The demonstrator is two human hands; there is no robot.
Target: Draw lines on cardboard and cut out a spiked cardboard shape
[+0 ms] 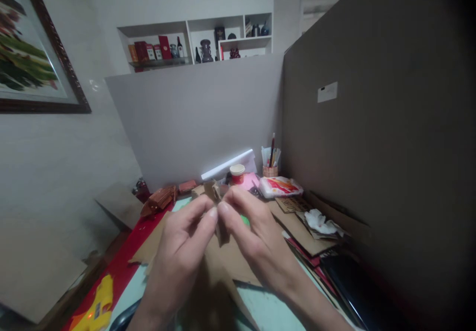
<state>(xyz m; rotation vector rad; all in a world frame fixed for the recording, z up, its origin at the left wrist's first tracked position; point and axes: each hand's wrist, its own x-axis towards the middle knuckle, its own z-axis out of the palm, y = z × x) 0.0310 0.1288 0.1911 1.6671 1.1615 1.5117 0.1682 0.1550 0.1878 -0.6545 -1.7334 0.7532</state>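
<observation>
Both my hands meet above the middle of the table, pinching a small strip of brown cardboard (223,234). My left hand (182,246) grips it from the left between thumb and forefinger. From the right, my right hand (256,236) pinches the same strip, its fingertips almost touching the left ones. The strip's upper end (212,190) looks folded or torn and rises above my fingers; its lower end hangs below them. Under my hands lie larger flat cardboard sheets (238,261) on a pale green surface (260,303).
A yellow glue gun (98,303) lies at the front left on a red cloth (111,266). Stacked cardboard (297,227), crumpled tissue (320,222) and a black glossy object (357,286) are at right. Behind stand a paper cup (237,173), tissue pack (280,186) and pen holder (270,171).
</observation>
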